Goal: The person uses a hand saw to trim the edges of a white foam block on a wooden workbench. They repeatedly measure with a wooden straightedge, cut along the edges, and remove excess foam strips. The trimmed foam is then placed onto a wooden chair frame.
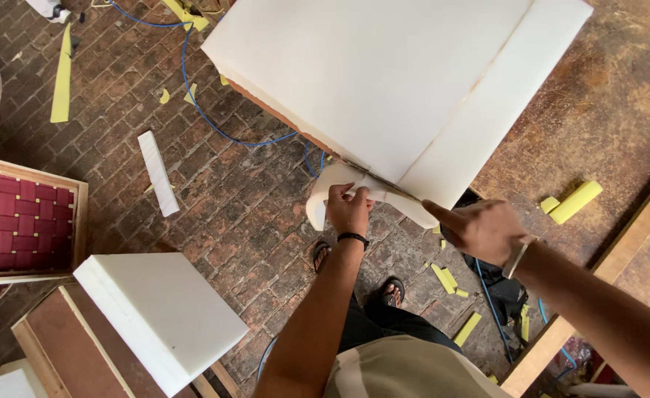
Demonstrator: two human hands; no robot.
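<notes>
To the far left of the big white foam sheet (384, 81) sits a wooden frame (82, 221) with red woven straps, flat on the brick floor (214, 221). Above it, still left of the sheet, a long yellow strip (61, 74) lies on the bricks, and a white strip (157, 173) lies closer to the sheet. Down and left of the sheet, a thick white foam block (159, 317) rests on a brown board (67, 346). A blue cord (199, 110) runs over the floor and goes under the sheet's left edge. The sheet itself lies on a wooden table (619, 110) and hangs out over the floor. A cut line runs through the sheet from its top right down to its near corner. At that corner a curled foam flap (325, 195) hangs down. The left hand (349, 210) is clenched on the flap, pinching it just under the sheet's corner, and a black band is on its wrist. Below the sheet, the person's two feet in sandals stand on the bricks. Just right of the left hand, a thin blade (384, 184) lies along the cut line. The right hand (479, 230) is closed on the blade's handle, with the first finger pointing along it toward the sheet, and a pale band is on its wrist. Right of the sheet, two yellow foam bits (571, 200) lie on the table. More small yellow scraps (446, 278) lie on the floor below the sheet.
</notes>
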